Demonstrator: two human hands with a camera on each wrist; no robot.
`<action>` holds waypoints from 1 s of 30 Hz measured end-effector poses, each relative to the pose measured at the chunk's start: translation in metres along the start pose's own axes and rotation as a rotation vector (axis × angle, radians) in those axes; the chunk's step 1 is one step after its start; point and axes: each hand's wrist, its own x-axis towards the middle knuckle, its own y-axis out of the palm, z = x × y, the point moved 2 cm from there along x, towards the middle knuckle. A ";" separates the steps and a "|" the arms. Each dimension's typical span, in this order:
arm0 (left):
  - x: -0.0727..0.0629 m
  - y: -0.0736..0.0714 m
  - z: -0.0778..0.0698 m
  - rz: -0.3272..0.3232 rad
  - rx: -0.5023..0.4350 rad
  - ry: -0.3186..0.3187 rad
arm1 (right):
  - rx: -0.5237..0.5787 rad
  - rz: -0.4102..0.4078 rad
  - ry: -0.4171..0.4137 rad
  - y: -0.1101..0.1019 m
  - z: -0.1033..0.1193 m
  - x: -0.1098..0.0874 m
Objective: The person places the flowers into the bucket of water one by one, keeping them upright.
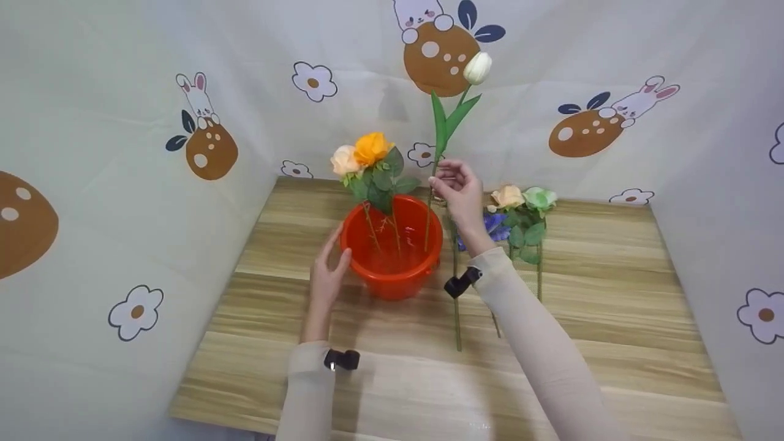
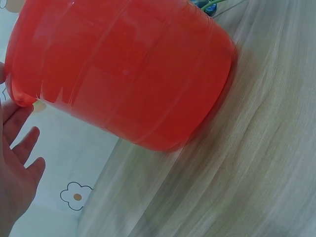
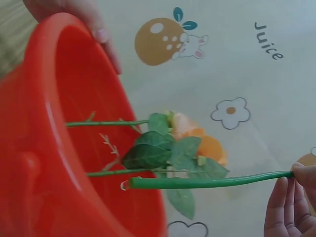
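Note:
In the head view my right hand (image 1: 460, 195) pinches the green stem of a white tulip (image 1: 478, 67) between thumb and fingertips, holding it upright. The stem's cut lower end (image 3: 148, 183) overlaps the mouth of a red bucket (image 1: 395, 285) in the right wrist view. My left hand (image 1: 327, 272) rests against the bucket's left rim, fingers fairly straight and thumb apart from them. Inside the bucket stand an orange rose (image 1: 372, 148) and a pale peach rose (image 1: 346, 160), both leaning to the back left.
Right of the bucket, a peach rose (image 1: 507, 196), a pale green rose (image 1: 540, 197) and a blue-purple flower (image 1: 497, 228) lie on the wooden table (image 1: 618, 318), stems toward me. A patterned cloth (image 1: 527, 37) hangs behind and along both sides.

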 end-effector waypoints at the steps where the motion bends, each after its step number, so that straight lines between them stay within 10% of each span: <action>1: 0.000 0.000 0.000 -0.001 -0.001 -0.006 | -0.002 0.005 0.002 0.002 -0.003 -0.001; 17: 0.001 0.001 0.001 -0.020 -0.006 0.052 | -0.195 0.085 0.046 0.010 -0.051 -0.013; 30: 0.001 0.001 0.003 -0.012 -0.014 0.026 | -0.781 0.202 -0.018 0.025 -0.058 -0.019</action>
